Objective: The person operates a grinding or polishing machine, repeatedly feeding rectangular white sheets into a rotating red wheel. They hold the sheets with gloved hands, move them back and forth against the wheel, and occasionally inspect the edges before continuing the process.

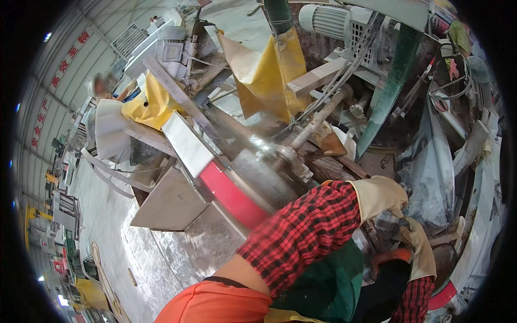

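Both my hands wear cream work gloves and come close together at the right, over a cluttered part of the machine. My left hand (379, 199) reaches across from the lower middle, its fingers curled. Just below it, my right hand (421, 250) has its fingers bent up toward the left one. What lies between the fingertips is too small and covered to make out. Below the hands is an orange-red curved part (392, 255). Left of my forearm sits a wet grey metal drum (264, 173), bordered by a curved piece with a glossy pink-red face (231, 194).
Yellow sheets (288, 72) hang over the machine's far side. A ribbed motor (326, 21) and a green metal post (390, 94) stand beyond. Grey plastic sheeting (431, 167) drapes at the right. Hoses (99, 264) lie on the left floor; another person (102, 86) is far left.
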### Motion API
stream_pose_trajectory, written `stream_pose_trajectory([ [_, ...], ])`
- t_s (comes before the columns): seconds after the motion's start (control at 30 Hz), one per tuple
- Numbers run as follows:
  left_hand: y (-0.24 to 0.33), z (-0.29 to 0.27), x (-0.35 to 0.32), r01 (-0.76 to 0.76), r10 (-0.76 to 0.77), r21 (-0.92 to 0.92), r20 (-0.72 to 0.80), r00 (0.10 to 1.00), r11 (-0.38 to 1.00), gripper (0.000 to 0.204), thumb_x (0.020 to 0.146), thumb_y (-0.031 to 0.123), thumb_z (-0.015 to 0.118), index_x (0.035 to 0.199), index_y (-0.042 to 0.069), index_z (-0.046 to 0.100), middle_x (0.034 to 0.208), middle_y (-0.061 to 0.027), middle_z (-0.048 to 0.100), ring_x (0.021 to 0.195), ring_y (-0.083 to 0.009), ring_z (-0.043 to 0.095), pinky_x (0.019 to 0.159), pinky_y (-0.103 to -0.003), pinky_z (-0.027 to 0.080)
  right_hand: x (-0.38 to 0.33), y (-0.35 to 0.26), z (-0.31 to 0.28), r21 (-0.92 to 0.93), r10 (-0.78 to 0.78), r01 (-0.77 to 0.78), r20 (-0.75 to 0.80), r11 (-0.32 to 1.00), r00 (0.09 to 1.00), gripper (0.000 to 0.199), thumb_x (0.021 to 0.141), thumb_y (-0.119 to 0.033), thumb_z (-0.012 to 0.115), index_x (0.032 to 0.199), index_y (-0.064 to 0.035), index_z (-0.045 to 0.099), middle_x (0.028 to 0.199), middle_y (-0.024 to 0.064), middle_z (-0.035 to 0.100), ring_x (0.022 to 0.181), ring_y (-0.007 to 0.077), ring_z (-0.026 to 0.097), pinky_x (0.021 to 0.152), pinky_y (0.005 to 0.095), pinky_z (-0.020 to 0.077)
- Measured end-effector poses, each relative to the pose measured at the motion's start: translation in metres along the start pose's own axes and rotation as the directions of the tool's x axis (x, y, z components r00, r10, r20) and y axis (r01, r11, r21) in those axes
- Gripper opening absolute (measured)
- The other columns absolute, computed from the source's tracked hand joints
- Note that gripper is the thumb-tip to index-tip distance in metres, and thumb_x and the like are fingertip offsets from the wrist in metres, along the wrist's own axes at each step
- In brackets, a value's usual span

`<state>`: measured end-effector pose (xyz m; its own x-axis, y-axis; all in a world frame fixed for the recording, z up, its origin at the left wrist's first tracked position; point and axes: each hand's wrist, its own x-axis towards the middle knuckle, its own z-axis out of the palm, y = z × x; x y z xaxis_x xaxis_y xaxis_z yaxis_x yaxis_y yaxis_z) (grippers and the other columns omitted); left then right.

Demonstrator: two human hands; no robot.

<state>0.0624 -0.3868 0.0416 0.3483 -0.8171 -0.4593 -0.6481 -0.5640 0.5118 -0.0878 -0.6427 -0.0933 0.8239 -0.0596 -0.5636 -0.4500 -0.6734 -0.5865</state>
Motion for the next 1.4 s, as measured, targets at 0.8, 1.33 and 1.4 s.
stream_pose_trajectory([
  [0.8, -0.001, 0.011, 0.021, 0.022, -0.023, 0.006, 0.079, 0.997, 1.000, 0.062, 0.086, 0.052, 0.072, 0.143, 0.029, 0.061, 0.140, -0.0010, 0.066, 0.126, -0.0300, 0.063, 0.100, -0.051, 0.052, -0.013, -0.025, -0.004, 0.057, 0.005, -0.004, -0.013, 0.998, 1.000, 0.057, 0.100, -0.019, 0.064, 0.153, -0.0059, 0.049, 0.107, 0.0200, 0.072, 0.088, 0.0212, 0.067, 0.078, 0.0339, 0.0542],
  [1.33, -0.004, 0.007, 0.010, 0.011, -0.011, 0.006, 0.043, 0.999, 1.000, 0.052, 0.088, 0.051, 0.068, 0.133, 0.025, 0.066, 0.127, -0.0051, 0.071, 0.116, -0.0338, 0.067, 0.094, -0.052, 0.053, -0.009, -0.025, -0.003, -0.006, -0.031, 0.031, -0.016, 1.000, 0.999, 0.058, 0.099, -0.024, 0.063, 0.152, -0.0057, 0.049, 0.141, 0.0250, 0.060, 0.124, 0.0336, 0.063, 0.100, 0.0414, 0.0512],
  [1.4, 0.000, 0.005, 0.007, 0.000, 0.000, -0.003, 0.044, 0.999, 1.000, 0.051, 0.089, 0.053, 0.067, 0.131, 0.024, 0.066, 0.124, -0.0062, 0.071, 0.114, -0.0341, 0.067, 0.093, -0.052, 0.052, -0.010, -0.019, -0.003, 0.008, -0.011, 0.011, -0.014, 1.000, 1.000, 0.058, 0.099, -0.024, 0.064, 0.152, -0.0062, 0.049, 0.143, 0.0248, 0.059, 0.125, 0.0336, 0.062, 0.101, 0.0417, 0.0508],
])
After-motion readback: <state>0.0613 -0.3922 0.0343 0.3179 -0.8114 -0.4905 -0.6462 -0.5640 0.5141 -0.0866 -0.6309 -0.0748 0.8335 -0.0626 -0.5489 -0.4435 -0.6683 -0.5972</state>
